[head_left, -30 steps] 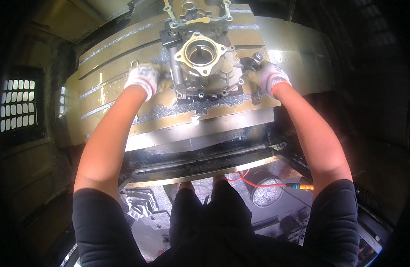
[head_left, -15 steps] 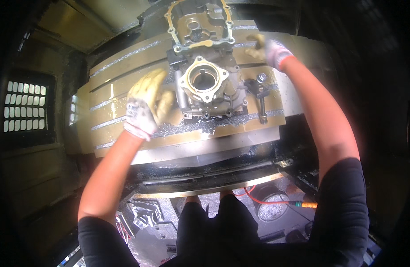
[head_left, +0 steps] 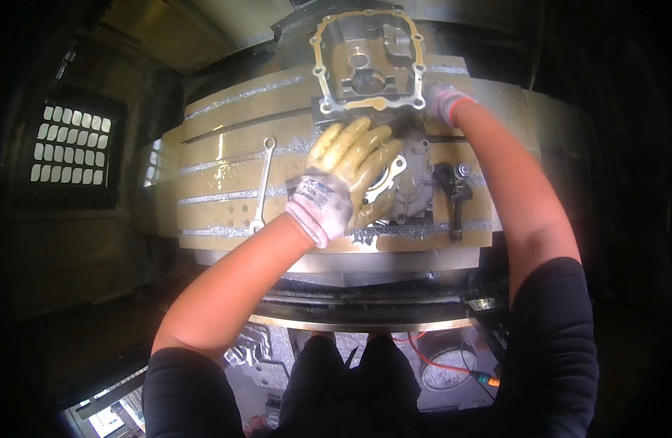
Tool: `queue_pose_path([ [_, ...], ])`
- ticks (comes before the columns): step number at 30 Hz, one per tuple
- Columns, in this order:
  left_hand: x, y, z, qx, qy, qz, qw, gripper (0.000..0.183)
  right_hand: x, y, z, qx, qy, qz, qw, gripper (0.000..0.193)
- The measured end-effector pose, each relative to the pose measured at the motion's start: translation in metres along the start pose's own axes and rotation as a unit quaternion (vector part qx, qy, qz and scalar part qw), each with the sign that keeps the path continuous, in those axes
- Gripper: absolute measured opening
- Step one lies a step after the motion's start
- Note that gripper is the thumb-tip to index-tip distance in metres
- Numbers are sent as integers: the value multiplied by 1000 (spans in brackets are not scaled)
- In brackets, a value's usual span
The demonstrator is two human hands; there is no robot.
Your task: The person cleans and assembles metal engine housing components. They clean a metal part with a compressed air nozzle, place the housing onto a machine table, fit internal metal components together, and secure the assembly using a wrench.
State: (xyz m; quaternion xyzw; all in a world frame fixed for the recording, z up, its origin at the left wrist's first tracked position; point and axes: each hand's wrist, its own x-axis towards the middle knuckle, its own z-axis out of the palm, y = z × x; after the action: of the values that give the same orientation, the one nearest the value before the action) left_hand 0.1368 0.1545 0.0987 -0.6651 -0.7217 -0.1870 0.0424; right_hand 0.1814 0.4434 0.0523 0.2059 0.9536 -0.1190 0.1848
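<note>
A grey cast metal housing (head_left: 415, 186) sits on the slotted machine table, its machined round flange (head_left: 396, 166) partly covered by my left hand (head_left: 354, 160). That hand wears a yellow-coated glove with a white cuff. Its fingers stretch out and lie over the flange, open. Behind it rises an open box-shaped casting (head_left: 369, 66) with a bright bolt-holed rim. My right hand (head_left: 444, 101), also gloved, reaches to the right side of this casting; its fingers are blurred and largely hidden. Left of my left hand lies a combination wrench (head_left: 264, 182).
A dark clamp with a bolt (head_left: 454, 193) stands on the slotted table (head_left: 226, 157), right of the housing. Metal chips fill the table's slots. Below the front ledge (head_left: 365, 326) are a bucket (head_left: 447, 369), a red hose (head_left: 427, 359) and metal parts (head_left: 252, 347).
My left hand has moved right, from beside the housing onto its flange, and the wrench now shows. My right hand stays near the casting's right side. The view has shifted.
</note>
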Motion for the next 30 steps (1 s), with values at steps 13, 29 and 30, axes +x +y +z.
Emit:
queue_pose_path([
  [13,3,-7,14,9,43,13,999,71,-3,58,3,283,304,-28,909,66],
  [29,-7,-207,52,63,-71,-165,982,72,-16,-71,-10,49,378,-18,924,58],
  [30,6,-213,64,68,-103,-132,984,73,-14,-72,-11,50,374,-12,926,57],
])
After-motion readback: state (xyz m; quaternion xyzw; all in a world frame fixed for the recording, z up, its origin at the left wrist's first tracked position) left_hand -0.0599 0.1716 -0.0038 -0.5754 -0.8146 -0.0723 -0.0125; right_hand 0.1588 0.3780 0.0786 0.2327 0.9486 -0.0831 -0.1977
